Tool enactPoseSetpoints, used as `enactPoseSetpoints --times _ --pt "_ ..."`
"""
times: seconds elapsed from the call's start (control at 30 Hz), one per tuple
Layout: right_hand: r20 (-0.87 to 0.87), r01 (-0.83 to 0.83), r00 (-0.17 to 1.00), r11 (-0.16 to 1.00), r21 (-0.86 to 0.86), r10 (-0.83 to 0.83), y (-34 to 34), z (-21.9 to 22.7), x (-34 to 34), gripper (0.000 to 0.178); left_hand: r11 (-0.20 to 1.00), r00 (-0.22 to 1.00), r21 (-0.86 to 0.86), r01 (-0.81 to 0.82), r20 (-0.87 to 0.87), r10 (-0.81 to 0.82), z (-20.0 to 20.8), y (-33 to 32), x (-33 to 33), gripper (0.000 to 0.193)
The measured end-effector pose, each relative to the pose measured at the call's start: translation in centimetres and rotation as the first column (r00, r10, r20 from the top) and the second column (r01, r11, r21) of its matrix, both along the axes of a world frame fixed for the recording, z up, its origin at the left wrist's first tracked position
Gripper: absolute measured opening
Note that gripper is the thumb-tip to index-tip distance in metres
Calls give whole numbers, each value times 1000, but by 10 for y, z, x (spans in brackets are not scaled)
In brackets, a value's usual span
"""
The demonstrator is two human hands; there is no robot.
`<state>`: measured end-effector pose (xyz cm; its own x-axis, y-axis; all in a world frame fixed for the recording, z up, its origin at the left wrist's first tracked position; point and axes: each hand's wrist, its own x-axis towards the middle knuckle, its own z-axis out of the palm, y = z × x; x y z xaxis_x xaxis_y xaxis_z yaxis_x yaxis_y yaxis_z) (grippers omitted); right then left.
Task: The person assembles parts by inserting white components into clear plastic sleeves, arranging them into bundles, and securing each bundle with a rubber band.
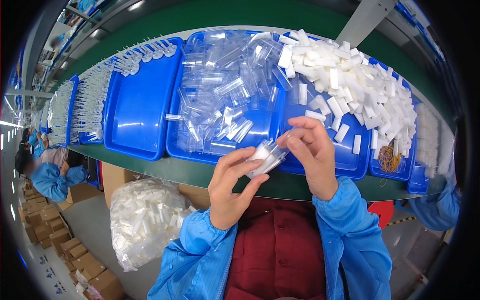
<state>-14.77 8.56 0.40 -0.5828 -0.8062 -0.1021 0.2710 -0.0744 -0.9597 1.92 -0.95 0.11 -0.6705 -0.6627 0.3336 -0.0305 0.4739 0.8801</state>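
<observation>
Green worktop [295, 189] curves across the view, fisheye bend. Floor [97, 217]: grey, slightly shiny. Brown cartons [90, 265] stacked lower left, along the floor. Pale grey post [362, 22] rises at top right, slanted in view. White strip lights [10, 123] at far left, lit; more glare up top. Yellow-black striped tape [401, 220] right, near 1 red rounded object [382, 212], type unclear.
</observation>
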Motion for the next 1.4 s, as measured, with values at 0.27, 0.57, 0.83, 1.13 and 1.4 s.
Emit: enactPoseSetpoints --times 0.27,0.57,0.83,1.13,1.4 --pt "-140 -21 990 998 52 28 10 -1 -5 34 1000 999 -9 1 37 0 2 6 -6 38" --pt "-193 -8 981 998 -58 -4 16 -3 0 33 1000 997 14 -23 74 22 1 7 -11 38" --pt "-264 57 961 993 -100 -81 28 -6 1 33 952 997 297 73 -27 -68 2 10 -16 31" --pt "-303 143 940 987 -72 -158 31 -10 -4 32 970 996 228 86 -29 -81 4 14 -26 28" --pt "-237 151 959 988 -25 -153 31 4 -18 31 957 990 255 140 -32 -136 0 6 -31 24"
